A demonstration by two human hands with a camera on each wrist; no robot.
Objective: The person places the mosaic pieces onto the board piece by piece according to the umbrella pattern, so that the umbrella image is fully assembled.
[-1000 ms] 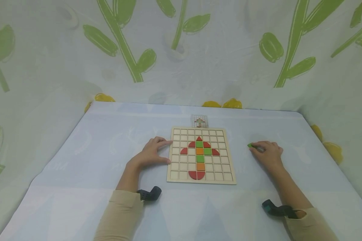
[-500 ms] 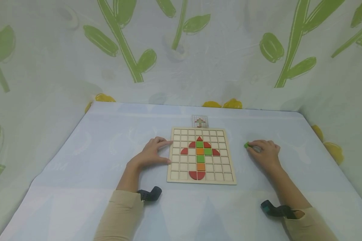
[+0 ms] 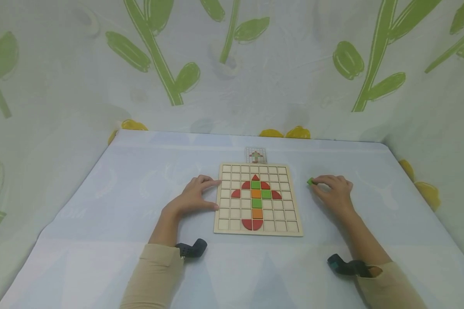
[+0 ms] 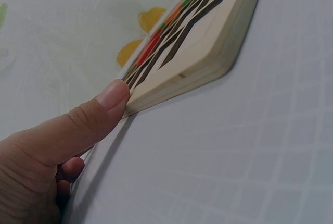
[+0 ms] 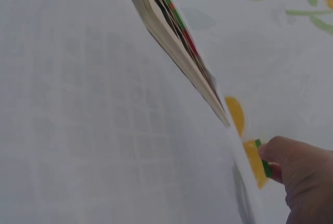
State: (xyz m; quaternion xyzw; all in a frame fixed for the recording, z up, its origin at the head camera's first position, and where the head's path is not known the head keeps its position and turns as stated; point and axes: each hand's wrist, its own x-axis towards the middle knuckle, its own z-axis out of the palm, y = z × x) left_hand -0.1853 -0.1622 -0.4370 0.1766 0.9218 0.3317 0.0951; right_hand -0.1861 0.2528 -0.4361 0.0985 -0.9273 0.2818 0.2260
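My left hand (image 3: pixel 195 195) touches the left edge of a wooden grid board (image 3: pixel 278 214) with its thumb and a finger spread apart. In the left wrist view the thumb (image 4: pixel 112 96) rests against the board's edge. Set in the cells are red rounded tiles (image 3: pixel 252 225), a red triangle (image 3: pixel 255 177), green squares (image 3: pixel 256 203) and orange squares (image 3: pixel 257 213), making a rocket-like shape. To the right of the board, my right hand (image 3: pixel 334 193) pinches a small green tile (image 3: pixel 310 182). The right wrist view shows this tile (image 5: pixel 265 160) edge-on between thumb and finger.
A small pattern card (image 3: pixel 256 155) with a similar figure on a grid lies against the board's far edge. The table (image 3: pixel 170 150) has a pale cloth-like cover. Behind it rises a wall (image 3: pixel 286 77) with printed leaves.
My right hand has moved left toward the board and slightly away from me, still pinching the green tile. The left hand and the board have stayed put.
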